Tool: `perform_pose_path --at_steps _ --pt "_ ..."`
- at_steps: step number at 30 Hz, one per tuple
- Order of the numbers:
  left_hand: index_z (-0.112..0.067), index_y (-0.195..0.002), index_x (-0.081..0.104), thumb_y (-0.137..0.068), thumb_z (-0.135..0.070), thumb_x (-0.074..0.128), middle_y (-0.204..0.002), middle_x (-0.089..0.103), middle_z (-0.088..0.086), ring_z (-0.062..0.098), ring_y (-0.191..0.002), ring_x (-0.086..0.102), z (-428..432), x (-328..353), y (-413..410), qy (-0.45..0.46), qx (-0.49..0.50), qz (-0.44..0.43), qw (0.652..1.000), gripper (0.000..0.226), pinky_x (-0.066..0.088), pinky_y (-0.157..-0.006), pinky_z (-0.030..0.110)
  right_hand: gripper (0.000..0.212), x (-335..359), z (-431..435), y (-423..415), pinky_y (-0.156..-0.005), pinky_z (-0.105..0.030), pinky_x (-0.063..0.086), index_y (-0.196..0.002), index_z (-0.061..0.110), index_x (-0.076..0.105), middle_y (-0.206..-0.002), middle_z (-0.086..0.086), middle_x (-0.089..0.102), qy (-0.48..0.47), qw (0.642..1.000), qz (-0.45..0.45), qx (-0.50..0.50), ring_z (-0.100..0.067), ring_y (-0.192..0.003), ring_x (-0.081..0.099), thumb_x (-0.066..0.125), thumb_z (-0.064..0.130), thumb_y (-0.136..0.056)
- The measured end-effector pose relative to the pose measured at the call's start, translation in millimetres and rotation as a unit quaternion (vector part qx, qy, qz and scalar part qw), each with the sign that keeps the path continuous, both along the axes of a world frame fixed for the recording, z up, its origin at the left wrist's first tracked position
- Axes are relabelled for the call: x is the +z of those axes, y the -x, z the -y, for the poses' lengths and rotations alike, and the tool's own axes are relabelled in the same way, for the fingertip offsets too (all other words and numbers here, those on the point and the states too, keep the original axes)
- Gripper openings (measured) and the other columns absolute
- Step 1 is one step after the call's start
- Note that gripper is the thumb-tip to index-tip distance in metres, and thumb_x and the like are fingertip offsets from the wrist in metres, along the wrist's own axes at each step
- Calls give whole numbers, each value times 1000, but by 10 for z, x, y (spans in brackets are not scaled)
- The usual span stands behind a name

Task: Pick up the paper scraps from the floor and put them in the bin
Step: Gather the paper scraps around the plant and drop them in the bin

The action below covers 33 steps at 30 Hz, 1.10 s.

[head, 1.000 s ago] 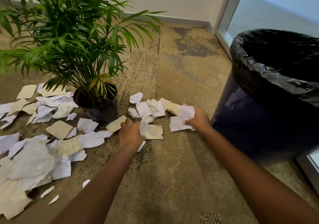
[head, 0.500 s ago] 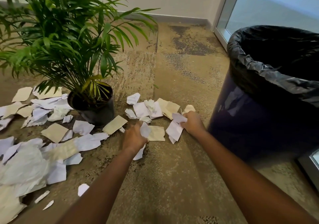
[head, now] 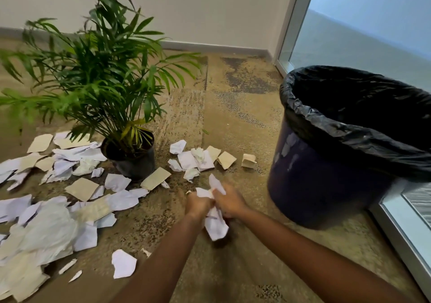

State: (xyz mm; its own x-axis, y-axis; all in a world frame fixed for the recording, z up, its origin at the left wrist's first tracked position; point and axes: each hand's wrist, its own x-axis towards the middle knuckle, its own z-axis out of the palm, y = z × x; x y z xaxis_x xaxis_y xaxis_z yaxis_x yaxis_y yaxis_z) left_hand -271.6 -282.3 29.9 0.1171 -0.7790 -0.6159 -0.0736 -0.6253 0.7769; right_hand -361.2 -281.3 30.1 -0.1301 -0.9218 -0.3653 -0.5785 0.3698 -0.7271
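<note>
Two hands are in view, low over the floor [head: 233, 116] at centre. I record the left hand [head: 198, 206] and right hand [head: 229, 201] knuckles-up and pressed side by side, fingers curled round one shared wad [head: 215, 227] of white scraps. Paper sticks out above the knuckles and hangs below the wrists. The left forearm [head: 163, 256] and right forearm [head: 291, 244] run in from the bottom edge and converge at the wad. I cannot tell whether the wad touches the floor.

The bin [head: 326, 174], dark with a black liner [head: 349, 127] folded over its rim, stands upright to the right of the hands, near but apart.

Scraps on the floor:
- a cluster [head: 200, 158] just beyond the hands;
- a folded tan piece [head: 248, 161] between cluster and bin;
- a wide spread [head: 46, 221] at left, reaching round the pot [head: 133, 160] of an upright plant [head: 105, 69];
- one white piece [head: 123, 266] beside the left forearm.
</note>
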Motion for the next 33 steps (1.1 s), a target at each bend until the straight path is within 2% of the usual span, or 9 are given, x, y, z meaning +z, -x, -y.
perform_pose_path --at_steps 4,7,11,16,20,26,30,32,33 --pt "6 -122 55 -100 -24 41 -117 62 24 34 -108 60 -112 271 91 2 20 -59 998 40 50 -95 44 38 230 -109 -122 -84 -32 48 -119 11 57 -121 -13 61 1 993 114 -28 -25 -108 58 42 38 -97" --pt "-3 -117 56 -94 -58 23 -89 61 14 26 -96 57 -137 534 93 5 62 -229 971 69 45 -89 38 38 414 -148 -133 -74 -26 47 -117 15 58 -118 -9 64 18 990 141 5 -18 -97 59 47 43 -93" --pt "-5 -132 47 -75 -83 12 -131 54 23 40 -125 48 -36 853 -57 -42 55 -289 955 103 42 -90 55 53 687 -161 -53 -90 -31 47 -129 16 47 -123 0 57 47 992 106 40 -21 -110 56 64 37 -84" --pt "2 -129 49 -81 -77 10 -128 57 26 38 -108 59 24 1320 -104 39 16 -235 971 101 48 -78 48 77 1082 -163 46 -95 -30 45 -143 22 33 -146 5 42 132 981 132 59 -13 -121 49 71 10 -77" --pt "1 -119 60 -86 -70 0 -108 64 20 22 -78 60 42 1697 -45 171 -73 -169 968 99 48 -68 31 72 1456 -176 120 -80 -33 53 -139 15 40 -133 -10 55 260 963 66 -26 -26 -113 58 69 7 -75" --pt "-10 -131 54 -96 -53 0 -131 59 12 21 -121 54 -156 2262 331 365 -160 -172 901 77 37 -109 41 58 2199 -223 488 -64 -6 41 -128 12 52 -114 -11 64 442 893 -23 -82 -13 -89 55 72 11 -73" --pt "-29 -133 47 -99 -45 5 -123 52 -13 -21 -94 52 -311 2403 665 455 -234 -159 845 56 40 -78 -4 55 2512 -308 862 -63 8 35 -125 15 55 -114 -9 67 505 850 -77 -129 -7 -89 53 74 14 -73" --pt "-24 -135 46 -102 -38 11 -116 51 -20 -34 -83 49 -372 2351 807 475 -275 -135 825 50 35 -66 -14 53 2553 -371 1070 -66 -6 39 -124 15 54 -113 -9 67 498 847 -97 -159 -9 -88 54 74 17 -74" --pt "-20 -136 45 -103 -35 15 -120 54 -18 -32 -92 49 -397 2284 865 483 -292 -121 816 48 36 -76 -12 52 2545 -397 1177 -68 -16 40 -122 16 54 -112 -9 67 486 850 -111 -170 -13 -89 58 74 19 -75"
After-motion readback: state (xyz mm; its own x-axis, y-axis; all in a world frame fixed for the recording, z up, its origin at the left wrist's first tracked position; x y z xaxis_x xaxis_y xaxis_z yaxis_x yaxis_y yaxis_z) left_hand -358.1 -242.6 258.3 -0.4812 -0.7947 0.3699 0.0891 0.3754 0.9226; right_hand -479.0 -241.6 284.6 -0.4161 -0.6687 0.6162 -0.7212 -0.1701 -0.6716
